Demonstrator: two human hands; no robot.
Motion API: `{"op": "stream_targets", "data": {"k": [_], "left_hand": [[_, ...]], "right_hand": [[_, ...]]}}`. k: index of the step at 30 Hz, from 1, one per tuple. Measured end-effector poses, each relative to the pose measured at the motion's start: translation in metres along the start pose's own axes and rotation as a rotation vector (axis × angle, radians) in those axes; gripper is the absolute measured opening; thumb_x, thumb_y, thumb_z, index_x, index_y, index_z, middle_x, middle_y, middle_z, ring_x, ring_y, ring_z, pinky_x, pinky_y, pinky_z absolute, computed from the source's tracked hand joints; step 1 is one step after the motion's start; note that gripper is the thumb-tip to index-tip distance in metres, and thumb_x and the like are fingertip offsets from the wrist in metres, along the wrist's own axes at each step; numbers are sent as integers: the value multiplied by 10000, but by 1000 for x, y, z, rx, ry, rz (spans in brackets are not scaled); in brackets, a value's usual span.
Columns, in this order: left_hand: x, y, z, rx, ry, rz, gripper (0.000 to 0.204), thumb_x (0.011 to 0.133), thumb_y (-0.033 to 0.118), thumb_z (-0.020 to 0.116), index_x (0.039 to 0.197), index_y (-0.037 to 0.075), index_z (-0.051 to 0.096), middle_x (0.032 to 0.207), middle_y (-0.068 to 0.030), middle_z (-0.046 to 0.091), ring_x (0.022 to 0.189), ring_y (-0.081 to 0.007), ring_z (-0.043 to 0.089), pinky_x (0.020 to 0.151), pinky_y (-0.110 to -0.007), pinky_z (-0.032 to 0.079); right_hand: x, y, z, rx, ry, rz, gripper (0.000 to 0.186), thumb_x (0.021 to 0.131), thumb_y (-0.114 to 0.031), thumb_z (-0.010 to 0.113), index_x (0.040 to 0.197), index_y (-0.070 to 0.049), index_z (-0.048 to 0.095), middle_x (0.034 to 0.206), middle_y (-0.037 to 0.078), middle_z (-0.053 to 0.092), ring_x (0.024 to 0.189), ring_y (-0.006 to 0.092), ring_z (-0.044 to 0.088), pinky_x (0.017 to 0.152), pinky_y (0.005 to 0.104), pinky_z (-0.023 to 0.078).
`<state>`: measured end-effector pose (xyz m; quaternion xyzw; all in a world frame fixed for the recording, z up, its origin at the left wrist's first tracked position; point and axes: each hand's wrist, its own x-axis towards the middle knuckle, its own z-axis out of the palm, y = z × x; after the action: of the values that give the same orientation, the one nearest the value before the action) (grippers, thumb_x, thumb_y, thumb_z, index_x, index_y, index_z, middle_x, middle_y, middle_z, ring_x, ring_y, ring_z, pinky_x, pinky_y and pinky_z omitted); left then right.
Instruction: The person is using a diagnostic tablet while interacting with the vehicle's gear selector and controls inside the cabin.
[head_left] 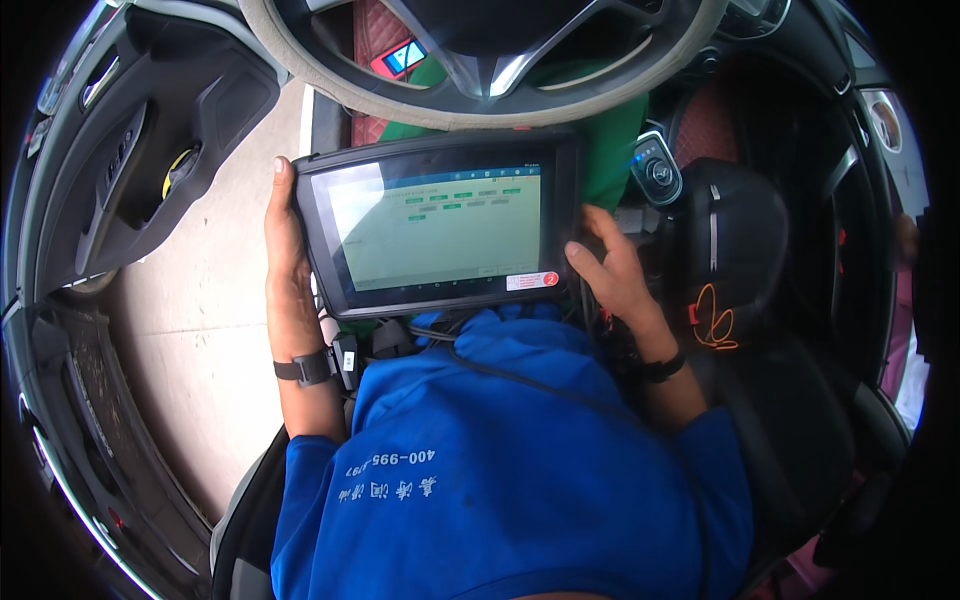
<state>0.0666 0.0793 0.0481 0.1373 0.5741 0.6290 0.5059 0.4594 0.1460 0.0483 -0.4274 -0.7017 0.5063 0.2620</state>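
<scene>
I hold a black rugged tablet (435, 235) in landscape, its lit screen showing a pale page with small green and grey blocks and a red-white sticker at the lower right corner. My left hand (284, 215) is closed on the left edge, thumb along the side. My right hand (607, 262) grips the right edge, thumb resting by the front bezel. Dark cables hang below the tablet over my blue shirt.
A steering wheel (485, 115) is above the tablet, with a small red device (398, 60) beyond it. An open car door (140, 150) stands left over pale ground. Right are a round control knob (656, 170), an armrest (740, 220) and an orange cord (715, 325).
</scene>
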Motion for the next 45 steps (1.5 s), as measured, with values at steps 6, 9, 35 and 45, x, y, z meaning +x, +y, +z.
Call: {"op": "stream_targets", "data": {"k": [6,9,35,45], "left_hand": [[-5,0,3,-3,26,-3,664,1016,588,498,1246,-25,610,1125,-169,690,1017,-244,683,931,-353,540],[-5,-1,6,-10,11,3,672,1014,582,513,1220,-48,623,1106,-174,701,966,-237,699,906,-345,544],[-8,4,10,35,58,14,684,1020,592,488,1225,-46,624,1110,-182,705,961,-232,700,882,-334,548],[-8,2,18,-18,7,-126,676,1021,614,447,1216,-14,602,1092,-178,693,981,-270,695,867,-375,579]], "right_hand": [[-2,-2,0,-34,-18,11,504,930,-165,661,1357,52,503,1260,222,654,1204,301,629,1044,388,458],[-2,-1,-1,-11,-23,1,502,926,-153,659,1357,52,503,1249,222,659,1191,301,636,1039,386,461],[1,1,-12,0,-42,-8,481,935,-207,674,1321,48,543,1229,227,671,1172,318,653,1004,391,491],[2,23,-17,15,-89,-47,511,945,-259,690,1312,64,542,1189,240,684,1121,332,675,962,403,523]]}}
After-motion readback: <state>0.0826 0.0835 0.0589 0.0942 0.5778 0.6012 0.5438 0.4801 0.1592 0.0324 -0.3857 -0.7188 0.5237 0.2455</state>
